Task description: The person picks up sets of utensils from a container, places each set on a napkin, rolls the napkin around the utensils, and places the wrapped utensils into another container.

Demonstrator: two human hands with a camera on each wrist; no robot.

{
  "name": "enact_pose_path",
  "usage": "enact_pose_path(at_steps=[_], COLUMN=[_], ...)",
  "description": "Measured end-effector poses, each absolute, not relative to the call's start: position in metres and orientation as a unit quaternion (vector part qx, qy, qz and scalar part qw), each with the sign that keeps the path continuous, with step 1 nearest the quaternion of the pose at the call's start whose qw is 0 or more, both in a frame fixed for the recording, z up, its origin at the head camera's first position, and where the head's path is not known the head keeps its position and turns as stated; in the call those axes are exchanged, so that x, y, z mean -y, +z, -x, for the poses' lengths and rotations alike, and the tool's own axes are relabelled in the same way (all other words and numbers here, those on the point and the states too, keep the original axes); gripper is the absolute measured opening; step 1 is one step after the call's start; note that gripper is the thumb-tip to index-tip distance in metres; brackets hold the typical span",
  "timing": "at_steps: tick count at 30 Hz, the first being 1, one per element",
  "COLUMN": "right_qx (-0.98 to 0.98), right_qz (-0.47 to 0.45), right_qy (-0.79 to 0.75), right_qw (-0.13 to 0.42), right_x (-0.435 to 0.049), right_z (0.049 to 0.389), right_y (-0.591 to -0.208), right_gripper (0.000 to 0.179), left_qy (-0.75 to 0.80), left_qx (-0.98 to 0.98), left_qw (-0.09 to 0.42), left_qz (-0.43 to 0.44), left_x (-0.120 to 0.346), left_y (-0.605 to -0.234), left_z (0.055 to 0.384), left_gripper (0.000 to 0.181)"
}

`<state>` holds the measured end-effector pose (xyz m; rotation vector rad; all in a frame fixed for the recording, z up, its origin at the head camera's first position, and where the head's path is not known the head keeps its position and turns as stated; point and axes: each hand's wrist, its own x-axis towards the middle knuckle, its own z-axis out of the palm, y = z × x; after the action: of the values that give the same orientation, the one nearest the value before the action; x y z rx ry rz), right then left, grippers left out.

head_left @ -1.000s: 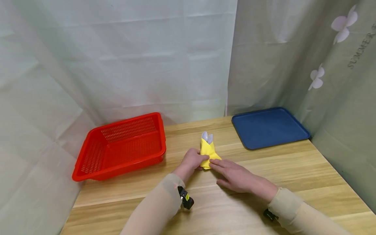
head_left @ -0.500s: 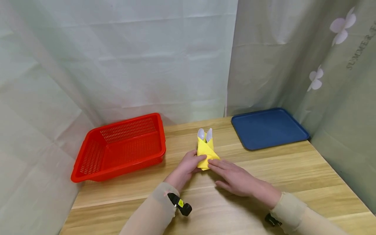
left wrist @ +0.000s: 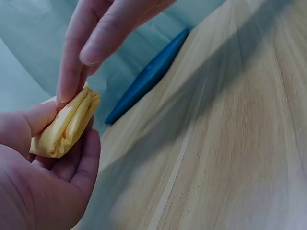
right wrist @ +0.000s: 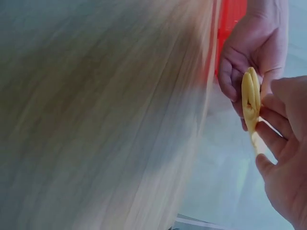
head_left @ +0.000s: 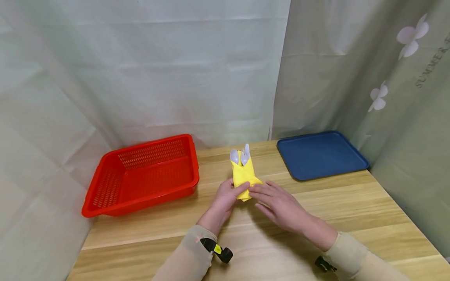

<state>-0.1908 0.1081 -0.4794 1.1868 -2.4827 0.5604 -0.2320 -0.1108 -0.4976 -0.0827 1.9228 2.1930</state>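
Observation:
A folded yellow napkin [head_left: 242,174] wraps white cutlery in the head view: a spoon [head_left: 234,156], a fork [head_left: 243,157] and a knife [head_left: 247,150] stick out of its far end. My left hand [head_left: 224,196] grips the lower end, thumb on top and fingers underneath, holding the bundle over the table. My right hand [head_left: 283,208] lies along its right side, fingers extended, tips at the napkin's loose corner. In the left wrist view the rolled end of the napkin [left wrist: 64,127] faces the camera, its layers showing. The handles are hidden inside the wrap.
On the wooden table [head_left: 168,234], a red perforated basket [head_left: 140,199] stands at the back left. A flat blue tray [head_left: 321,156] lies at the back right. Pale curtains [head_left: 175,70] enclose the back and sides.
The cutlery bundle has been lifted and shifted slightly left, its cutlery end tilting up; the knife now shows beside the fork and spoon. My right fingertips have moved along the napkin's right corner.

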Motion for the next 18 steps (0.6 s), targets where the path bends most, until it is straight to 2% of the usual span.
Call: enact_pose_path(at_steps=[9, 18], right_qx=[0.859, 0.873], right_qz=[-0.394, -0.329], right_qy=[0.218, 0.238], right_qw=[0.245, 0.271], right_x=[-0.104, -0.094], right_z=[0.194, 0.193], right_y=[-0.476, -0.477], right_gripper=[0.035, 0.034], left_qy=[0.758, 0.78], left_qx=[-0.649, -0.623], left_qw=[0.052, 0.011], left_qz=[0.048, 0.061], left_x=[0.1, 0.099], left_y=[-0.496, -0.495], left_z=[0.23, 0.226], left_gripper=[0.039, 0.038])
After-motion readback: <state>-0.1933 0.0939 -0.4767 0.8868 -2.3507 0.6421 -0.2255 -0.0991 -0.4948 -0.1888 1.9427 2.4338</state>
